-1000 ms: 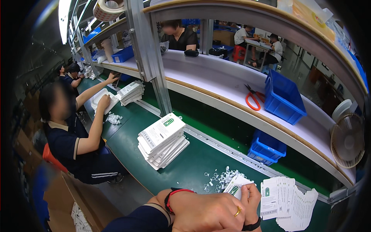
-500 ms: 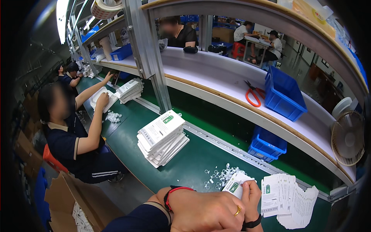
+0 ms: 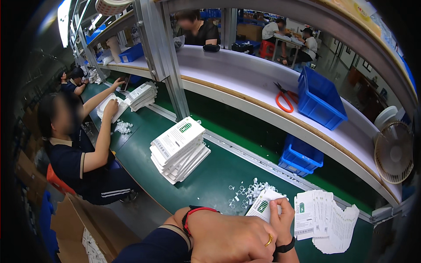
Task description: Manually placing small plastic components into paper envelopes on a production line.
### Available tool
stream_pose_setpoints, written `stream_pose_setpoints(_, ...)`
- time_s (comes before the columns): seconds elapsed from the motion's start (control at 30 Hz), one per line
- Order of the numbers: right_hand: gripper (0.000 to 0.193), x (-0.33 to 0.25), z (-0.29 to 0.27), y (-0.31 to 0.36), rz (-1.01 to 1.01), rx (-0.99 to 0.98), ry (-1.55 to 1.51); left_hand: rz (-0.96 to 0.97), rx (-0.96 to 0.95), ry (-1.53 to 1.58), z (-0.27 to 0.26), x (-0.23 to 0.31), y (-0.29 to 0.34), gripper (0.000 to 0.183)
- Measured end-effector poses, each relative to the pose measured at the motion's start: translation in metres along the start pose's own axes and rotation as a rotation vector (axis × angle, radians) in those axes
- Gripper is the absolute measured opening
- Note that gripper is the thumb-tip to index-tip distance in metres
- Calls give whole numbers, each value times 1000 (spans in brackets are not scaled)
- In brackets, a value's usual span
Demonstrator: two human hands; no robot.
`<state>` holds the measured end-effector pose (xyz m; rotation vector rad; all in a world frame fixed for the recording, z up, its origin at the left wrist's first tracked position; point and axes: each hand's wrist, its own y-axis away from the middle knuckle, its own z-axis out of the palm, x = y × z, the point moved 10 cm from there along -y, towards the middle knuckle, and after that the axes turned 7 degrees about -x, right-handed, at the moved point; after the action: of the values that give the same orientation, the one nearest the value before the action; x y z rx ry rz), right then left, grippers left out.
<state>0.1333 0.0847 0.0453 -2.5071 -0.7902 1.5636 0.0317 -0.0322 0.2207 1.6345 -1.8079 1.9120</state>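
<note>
A flat white package point(image 3: 264, 204) with green print is between the thumb and fingers of my right hand point(image 3: 283, 217). My left hand point(image 3: 232, 236), with a red-and-black bracelet and a gold ring, is curled closed in front of the package's lower end. Its fingertips are hidden, so whatever they grip does not show. Small white plastic ring tags point(image 3: 250, 193) lie heaped just beyond the package. To the right, printed white cards point(image 3: 307, 215) are fanned out beside an overlapping spread of white sheets point(image 3: 337, 230).
A stack of white packages point(image 3: 177, 151) stands on the green table point(image 3: 228, 162). Above runs a shelf point(image 3: 245, 72) with red-handled pliers point(image 3: 284, 101) and a blue bin point(image 3: 322, 101); another blue bin point(image 3: 300, 155) sits below. A co-worker point(image 3: 74, 144) works at left, near an open carton point(image 3: 72, 228).
The view has shifted slightly, so the scene sits a little differently in it. Both hands stay together at the package, which shows a bit more of its printed face.
</note>
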Motion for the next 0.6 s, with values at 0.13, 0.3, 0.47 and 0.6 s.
stream_pose_setpoints(0.13, 18, 8, 1, 2, 33, -7, 1, 34, 1, 12, 1, 2, 1, 61)
stream_pose_setpoints(0.3, 20, 11, 1, 2, 48, -5, -60, 73, -4, 24, 0, 4, 1, 63)
stream_pose_setpoints(0.47, 20, 12, 2, 4, 38, 4, -60, 110, -20, 32, -1, 9, 0, 66)
stream_pose_setpoints(0.6, 20, 12, 2, 4, 29, 10, -38, 143, -40, 29, -3, 13, -3, 68)
